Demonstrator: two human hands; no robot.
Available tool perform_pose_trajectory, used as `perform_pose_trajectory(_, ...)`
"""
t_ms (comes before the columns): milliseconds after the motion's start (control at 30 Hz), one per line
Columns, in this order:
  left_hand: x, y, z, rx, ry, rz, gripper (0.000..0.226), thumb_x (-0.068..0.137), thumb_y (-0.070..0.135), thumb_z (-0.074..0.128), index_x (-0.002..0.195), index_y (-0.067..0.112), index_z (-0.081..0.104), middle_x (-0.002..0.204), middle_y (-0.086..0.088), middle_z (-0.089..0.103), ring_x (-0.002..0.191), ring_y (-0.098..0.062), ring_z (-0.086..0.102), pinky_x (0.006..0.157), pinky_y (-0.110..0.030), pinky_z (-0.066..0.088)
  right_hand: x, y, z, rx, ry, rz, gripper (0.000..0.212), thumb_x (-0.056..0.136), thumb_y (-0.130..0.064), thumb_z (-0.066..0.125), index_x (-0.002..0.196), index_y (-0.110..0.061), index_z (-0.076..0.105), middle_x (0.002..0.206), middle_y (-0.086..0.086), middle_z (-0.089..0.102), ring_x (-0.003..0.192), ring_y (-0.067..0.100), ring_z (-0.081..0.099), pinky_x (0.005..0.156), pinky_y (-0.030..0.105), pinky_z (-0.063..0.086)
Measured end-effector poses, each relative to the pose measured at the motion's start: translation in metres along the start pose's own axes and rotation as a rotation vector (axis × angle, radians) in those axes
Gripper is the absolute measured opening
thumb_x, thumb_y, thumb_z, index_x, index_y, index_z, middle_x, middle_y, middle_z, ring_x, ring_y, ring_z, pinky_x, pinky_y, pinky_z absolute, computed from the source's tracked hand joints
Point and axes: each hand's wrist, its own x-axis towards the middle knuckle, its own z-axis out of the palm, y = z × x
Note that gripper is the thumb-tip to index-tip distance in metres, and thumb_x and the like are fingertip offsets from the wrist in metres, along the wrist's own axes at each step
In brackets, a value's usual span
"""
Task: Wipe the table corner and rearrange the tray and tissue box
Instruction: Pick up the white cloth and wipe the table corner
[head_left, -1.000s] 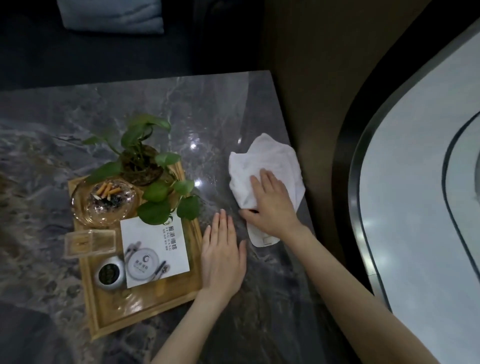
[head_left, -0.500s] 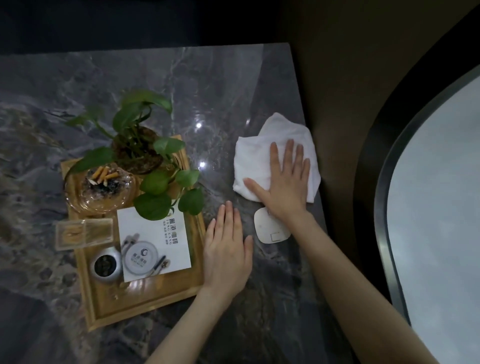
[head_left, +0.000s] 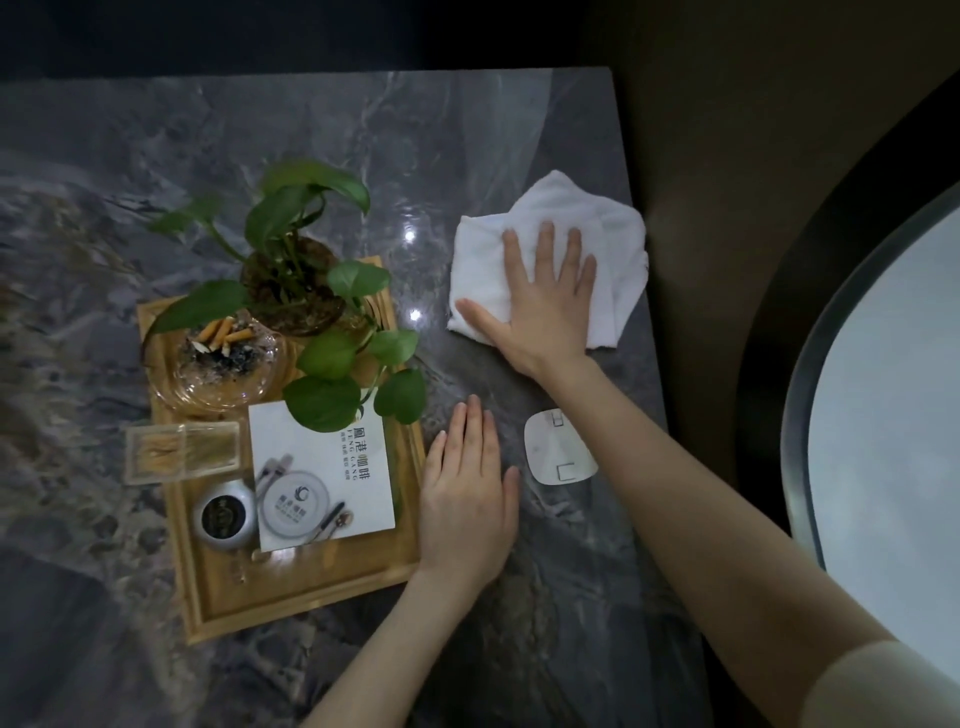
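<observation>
Cloth pressed flat on the desk (head_left: 311, 130)

Right hand (head_left: 545, 306), fingers spread, presses the white cloth (head_left: 618, 234) upper right; left hand (head_left: 467, 499) lies flat beside the tray (head_left: 291, 597).

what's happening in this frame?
A person is wiping a grey marble table near its far right corner. The right hand presses flat on a white cloth; the left hand rests flat beside a wooden tray holding a plant, ashtray and card. No tissue box is visible.
</observation>
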Motion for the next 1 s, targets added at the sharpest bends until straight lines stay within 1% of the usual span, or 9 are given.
perform_pose_trajectory(100, 0.000, 0.000, 0.000, -0.006, 0.003, 0.008, 0.054, 0.090, 0.031, 0.033, 0.135, 0.002, 0.039, 0.144, -0.015, 0.040, 0.134, -0.025, 0.037, 0.111, -0.038, 0.023, -0.006, 0.004, -0.001, -0.022, -0.041, -0.079, 0.091, 0.078, -0.074, 0.035, 0.147, -0.027, 0.001, 0.157, 0.015, -0.011, 0.141, 0.039, -0.017, 0.114, 0.053, -0.010)
perform_pose_trajectory(167, 0.001, 0.000, 0.000, -0.007, -0.008, 0.013, 0.055, 0.090, 0.031, 0.032, 0.135, 0.001, 0.038, 0.145, -0.016, 0.039, 0.135, -0.025, 0.036, 0.109, -0.036, 0.021, -0.012, 0.011, -0.003, -0.025, -0.066, -0.126, 0.090, 0.077, -0.074, 0.037, 0.147, -0.029, 0.002, 0.157, 0.015, -0.011, 0.141, 0.038, -0.018, 0.114, 0.053, -0.010)
perform_pose_trajectory(300, 0.002, 0.000, -0.001, 0.000, -0.009, 0.016, 0.056, 0.089, 0.032, 0.030, 0.134, 0.000, 0.039, 0.144, -0.017, 0.039, 0.135, -0.026, 0.036, 0.109, -0.036, 0.018, -0.030, 0.026, -0.004, -0.040, -0.071, -0.202, 0.092, 0.069, -0.078, 0.026, 0.147, -0.033, 0.005, 0.158, 0.012, -0.006, 0.142, 0.037, -0.015, 0.114, 0.053, -0.007)
perform_pose_trajectory(400, 0.002, 0.000, -0.002, 0.017, 0.000, 0.014, 0.056, 0.089, 0.032, 0.030, 0.134, 0.000, 0.040, 0.143, -0.016, 0.041, 0.134, -0.026, 0.038, 0.112, -0.037, 0.023, -0.051, 0.040, -0.001, -0.073, -0.083, -0.221, 0.090, 0.070, -0.077, 0.026, 0.146, -0.033, 0.006, 0.158, 0.009, -0.002, 0.142, 0.038, -0.012, 0.115, 0.054, -0.003)
perform_pose_trajectory(500, 0.001, 0.000, -0.002, 0.014, 0.009, 0.009, 0.056, 0.089, 0.033, 0.029, 0.133, 0.001, 0.040, 0.143, -0.015, 0.041, 0.133, -0.025, 0.038, 0.112, -0.036, 0.022, -0.067, 0.050, 0.003, -0.101, -0.072, -0.191, 0.085, 0.075, -0.075, 0.023, 0.146, -0.035, 0.002, 0.159, 0.006, -0.004, 0.142, 0.037, -0.013, 0.114, 0.050, -0.006)
perform_pose_trajectory(667, 0.002, 0.000, 0.000, 0.021, 0.011, 0.011, 0.056, 0.088, 0.033, 0.030, 0.132, 0.001, 0.043, 0.142, -0.016, 0.043, 0.132, -0.026, 0.040, 0.106, -0.041, 0.029, -0.055, 0.060, -0.002, -0.088, -0.058, -0.121, 0.072, 0.082, -0.068, 0.017, 0.145, -0.038, 0.001, 0.159, 0.002, -0.004, 0.143, 0.033, -0.013, 0.115, 0.047, -0.007)
perform_pose_trajectory(800, 0.001, 0.000, 0.000, -0.001, 0.008, 0.014, 0.055, 0.089, 0.033, 0.031, 0.133, 0.002, 0.042, 0.142, -0.015, 0.042, 0.133, -0.026, 0.039, 0.107, -0.041, 0.029, -0.034, 0.066, -0.009, -0.058, -0.034, -0.083, 0.061, 0.092, -0.057, 0.023, 0.146, -0.035, 0.003, 0.159, 0.000, -0.003, 0.144, 0.028, -0.011, 0.115, 0.043, -0.007)
perform_pose_trajectory(867, 0.001, -0.001, 0.000, -0.009, 0.011, 0.008, 0.054, 0.089, 0.033, 0.032, 0.133, 0.002, 0.041, 0.143, -0.015, 0.042, 0.133, -0.025, 0.038, 0.107, -0.040, 0.027, -0.022, 0.060, -0.010, -0.064, -0.025, -0.037, 0.058, 0.094, -0.053, 0.024, 0.146, -0.035, 0.003, 0.159, 0.000, -0.003, 0.144, 0.028, -0.012, 0.114, 0.045, -0.009)
perform_pose_trajectory(1000, 0.001, -0.001, 0.000, -0.021, 0.003, 0.018, 0.053, 0.089, 0.031, 0.033, 0.132, 0.002, 0.043, 0.142, -0.016, 0.043, 0.132, -0.026, 0.040, 0.106, -0.040, 0.033, 0.001, 0.027, -0.007, -0.012, 0.011, 0.068, 0.055, 0.096, -0.050, 0.022, 0.146, -0.032, 0.009, 0.159, 0.002, 0.001, 0.144, 0.028, -0.010, 0.113, 0.049, -0.011)
